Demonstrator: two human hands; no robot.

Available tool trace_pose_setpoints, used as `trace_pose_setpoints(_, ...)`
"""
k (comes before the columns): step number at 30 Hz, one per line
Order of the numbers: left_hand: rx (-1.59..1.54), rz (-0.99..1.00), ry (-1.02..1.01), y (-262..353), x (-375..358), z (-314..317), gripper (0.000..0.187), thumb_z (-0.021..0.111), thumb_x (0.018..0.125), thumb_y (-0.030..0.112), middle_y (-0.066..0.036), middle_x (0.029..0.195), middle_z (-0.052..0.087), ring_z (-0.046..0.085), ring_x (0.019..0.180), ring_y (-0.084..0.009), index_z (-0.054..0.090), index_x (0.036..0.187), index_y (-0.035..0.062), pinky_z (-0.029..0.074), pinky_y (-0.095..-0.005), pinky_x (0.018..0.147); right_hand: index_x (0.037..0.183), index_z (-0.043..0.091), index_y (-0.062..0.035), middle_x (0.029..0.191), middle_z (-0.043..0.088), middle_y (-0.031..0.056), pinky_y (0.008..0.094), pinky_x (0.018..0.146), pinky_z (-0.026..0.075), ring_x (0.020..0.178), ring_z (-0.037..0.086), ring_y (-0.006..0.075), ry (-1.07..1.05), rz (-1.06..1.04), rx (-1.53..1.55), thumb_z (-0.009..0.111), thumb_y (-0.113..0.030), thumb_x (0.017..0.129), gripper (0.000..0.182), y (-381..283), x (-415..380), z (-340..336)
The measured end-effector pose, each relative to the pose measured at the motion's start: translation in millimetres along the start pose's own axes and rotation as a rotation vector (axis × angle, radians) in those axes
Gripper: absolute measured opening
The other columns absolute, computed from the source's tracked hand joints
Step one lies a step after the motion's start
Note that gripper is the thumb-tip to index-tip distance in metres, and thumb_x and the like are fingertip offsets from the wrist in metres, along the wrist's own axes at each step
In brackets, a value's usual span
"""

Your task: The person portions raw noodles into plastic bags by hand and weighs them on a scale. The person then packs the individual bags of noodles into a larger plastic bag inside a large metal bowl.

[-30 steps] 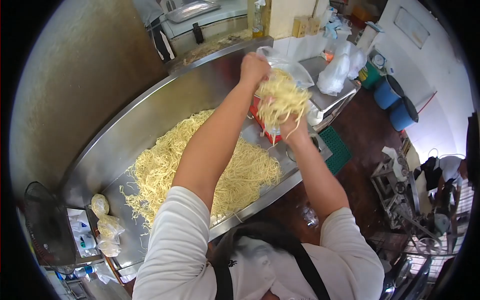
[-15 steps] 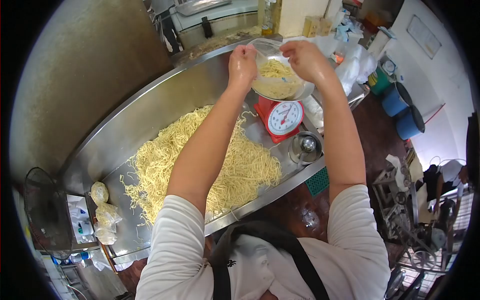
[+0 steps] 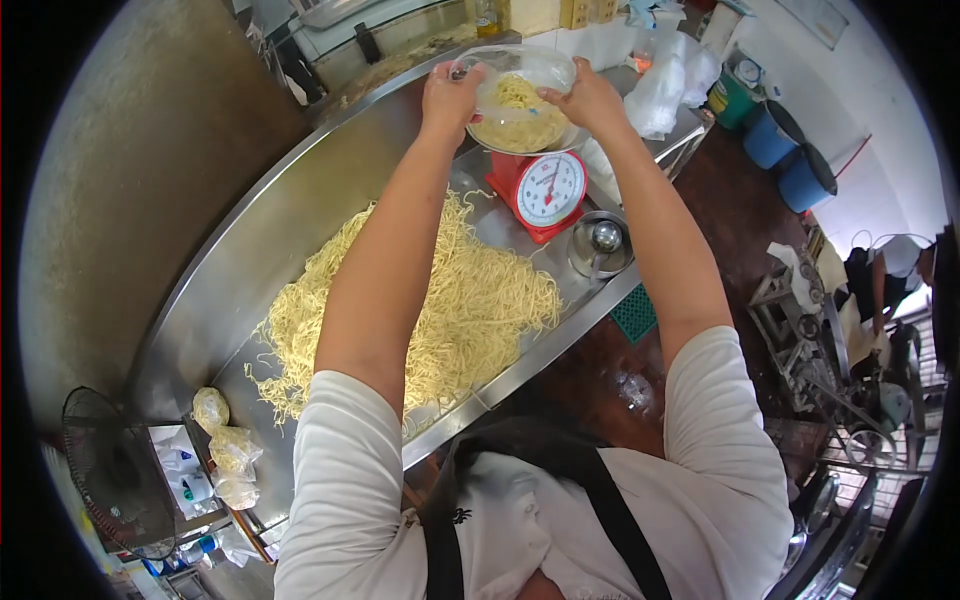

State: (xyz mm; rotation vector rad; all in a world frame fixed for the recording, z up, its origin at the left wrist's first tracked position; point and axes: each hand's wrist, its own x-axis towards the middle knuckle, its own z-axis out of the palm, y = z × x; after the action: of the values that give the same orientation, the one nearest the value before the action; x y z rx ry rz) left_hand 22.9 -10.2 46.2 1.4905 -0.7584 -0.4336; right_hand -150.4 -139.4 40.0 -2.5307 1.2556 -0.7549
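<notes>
A clear plastic bag (image 3: pixel 545 66) with yellow noodles (image 3: pixel 517 92) in it rests in a shallow metal pan (image 3: pixel 568 142). My left hand (image 3: pixel 450 98) is closed on the left side of the bag's rim. On the right side, my right hand (image 3: pixel 590 98) pinches the bag, its fingertips over the edge. The pan sits on top of a red dial scale (image 3: pixel 551 190). Nearer to me, a large heap of loose noodles (image 3: pixel 450 310) lies in a stainless steel trough (image 3: pixel 240 235), beneath my left forearm.
Right of the scale stands a metal bowl (image 3: pixel 582 255) with a ladle (image 3: pixel 606 236) in it. Filled bags (image 3: pixel 232 450) lie at the trough's left end, near a fan (image 3: pixel 115 470). White plastic bags (image 3: pixel 660 95) and blue bins (image 3: pixel 806 180) are at the right.
My hands are a little farther apart, and the bag's mouth is spread wider. My right hand has lowered onto the bag's rim. The whole view has shifted slightly.
</notes>
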Motion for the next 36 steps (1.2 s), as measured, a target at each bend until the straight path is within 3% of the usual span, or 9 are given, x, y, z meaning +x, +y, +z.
trace_pose_setpoints(5,-0.013,0.233,0.115,-25,-8,-11,0.022,0.055,0.096,0.020,-0.012,0.076,0.067,0.063,0.075,-0.0222,0.067,0.085,0.0050,0.050,-0.0360,0.066,0.116,0.063,-0.0018,0.103,0.068,0.0217,0.0487,0.086,0.052,0.100,0.065,0.0389,0.000,-0.279,-0.237,0.051,-0.024,0.091,0.035,41,34,33)
trace_pose_setpoints(11,-0.264,0.323,0.246,43,-95,-124,0.023,0.055,0.099,0.026,-0.001,0.057,0.048,0.041,0.039,-0.0096,0.061,0.092,0.0047,0.036,-0.0272,0.035,0.114,0.066,-0.0077,0.103,0.066,0.0248,0.0483,0.082,0.049,0.095,0.062,0.0423,0.353,-0.557,-0.080,0.053,-0.014,0.089,0.028,-100,-21,-70)
trace_pose_setpoints(14,-0.267,0.295,0.313,39,-128,-197,0.024,0.054,0.100,0.025,-0.002,0.061,0.050,0.042,0.040,-0.0100,0.061,0.092,0.0033,0.038,-0.0272,0.036,0.115,0.065,-0.0032,0.092,0.069,0.0084,0.0328,0.073,0.048,0.076,0.060,0.0187,0.019,-0.566,0.491,0.053,-0.010,0.092,0.027,-166,-52,-52)
trace_pose_setpoints(18,-0.289,0.068,0.503,9,-165,-320,0.024,0.053,0.100,0.024,-0.002,0.065,0.053,0.043,0.041,-0.0098,0.061,0.093,0.0027,0.040,-0.0269,0.038,0.114,0.066,-0.0052,0.096,0.068,0.0026,0.0258,0.070,0.048,0.080,0.060,0.0107,-0.186,-0.610,0.678,0.054,-0.021,0.099,0.025,-268,-92,39)
trace_pose_setpoints(25,0.358,-0.102,0.647,-29,-214,-642,0.026,0.049,0.090,0.007,-0.006,0.084,0.070,0.060,0.053,-0.0170,0.072,0.102,0.0065,0.050,-0.0321,0.044,0.134,0.053,-0.0053,0.109,0.070,0.0089,0.0337,0.082,0.055,0.088,0.067,0.0209,-1.015,-0.697,1.053,0.055,-0.002,0.091,0.043,-525,-261,120)
trace_pose_setpoints(27,0.306,-0.195,0.797,-58,-212,-725,0.019,0.053,0.094,0.011,-0.002,0.075,0.062,0.056,0.054,-0.0129,0.070,0.103,0.0067,0.052,-0.0304,0.051,0.141,0.045,-0.0068,0.105,0.069,0.0102,0.0337,0.081,0.053,0.085,0.066,0.0188,-0.700,-0.988,1.133,0.057,-0.015,0.097,0.046,-561,-304,137)
trace_pose_setpoints(29,1.144,-0.229,0.621,-170,-204,-893,0.022,0.051,0.097,0.014,-0.004,0.086,0.068,0.062,0.061,-0.0141,0.067,0.109,0.0064,0.055,-0.0314,0.056,0.140,0.046,-0.0077,0.105,0.069,0.0118,0.0352,0.083,0.053,0.088,0.067,0.0206,-0.802,-1.078,0.997,0.058,-0.016,0.096,0.046,-553,-312,105)
trace_pose_setpoints(31,0.938,-0.406,0.681,-166,-211,-877,0.022,0.050,0.098,0.016,-0.006,0.090,0.068,0.063,0.066,-0.0143,0.066,0.108,0.0062,0.055,-0.0312,0.059,0.137,0.049,-0.0083,0.105,0.069,0.0137,0.0366,0.084,0.053,0.091,0.067,0.0238,-0.865,-1.093,0.889,0.059,-0.018,0.096,0.043,-520,-322,99)
trace_pose_setpoints(36,0.081,-0.030,0.528,-181,-264,-656,0.025,0.045,0.099,0.020,-0.005,0.083,0.063,0.062,0.073,-0.0152,0.063,0.105,0.0047,0.051,-0.0282,0.062,0.129,0.056,-0.0059,0.106,0.068,0.0183,0.0370,0.085,0.052,0.099,0.066,0.0308,-1.069,-0.589,0.605,0.059,-0.021,0.097,0.036,-330,-333,149)
